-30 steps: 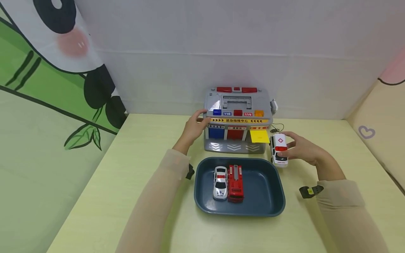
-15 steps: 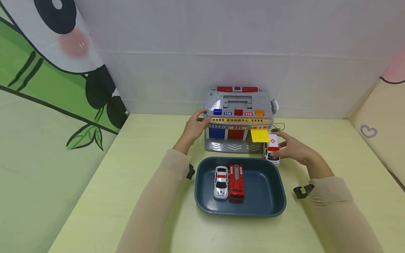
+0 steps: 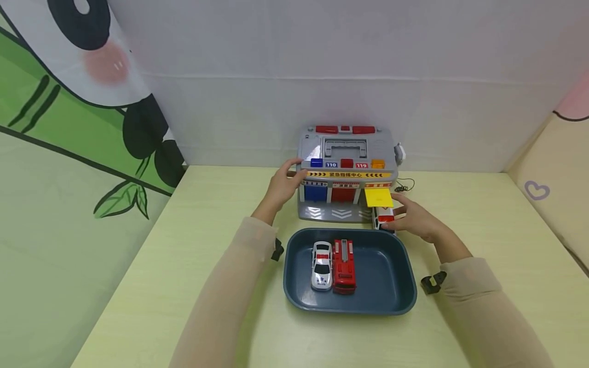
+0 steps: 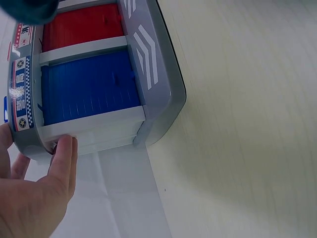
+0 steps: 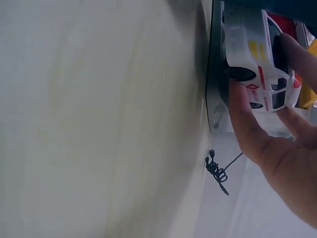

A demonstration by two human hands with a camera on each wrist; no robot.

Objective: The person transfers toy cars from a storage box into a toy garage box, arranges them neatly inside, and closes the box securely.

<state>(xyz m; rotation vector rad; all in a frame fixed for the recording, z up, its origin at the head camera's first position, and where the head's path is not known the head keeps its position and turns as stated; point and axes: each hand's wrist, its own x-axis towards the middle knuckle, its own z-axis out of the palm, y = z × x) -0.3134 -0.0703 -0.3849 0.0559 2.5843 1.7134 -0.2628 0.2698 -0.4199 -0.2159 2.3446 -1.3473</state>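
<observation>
My right hand (image 3: 416, 217) grips a white toy ambulance (image 5: 250, 54) with a red stripe, thumb and fingers on its sides. In the head view the ambulance's rear is hidden under the raised yellow door (image 3: 379, 198) of a grey toy rescue station (image 3: 340, 210). My left hand (image 3: 281, 186) rests against the station's left side, its thumb at the front and fingers on the upper edge. Beside that hand, the left wrist view shows the lowered blue door (image 4: 91, 87) and red door (image 4: 81, 27).
A dark blue tray (image 3: 382, 306) stands in front of the station, holding a white toy police car (image 3: 321, 266) and a red toy fire truck (image 3: 343, 266) side by side. A coiled black cord (image 3: 404, 188) lies at the station's right. A white sheet (image 3: 230, 117) hangs behind.
My right hand has moved left with the ambulance, from beside the station to beneath the yellow door. The left hand has stayed where it was.
</observation>
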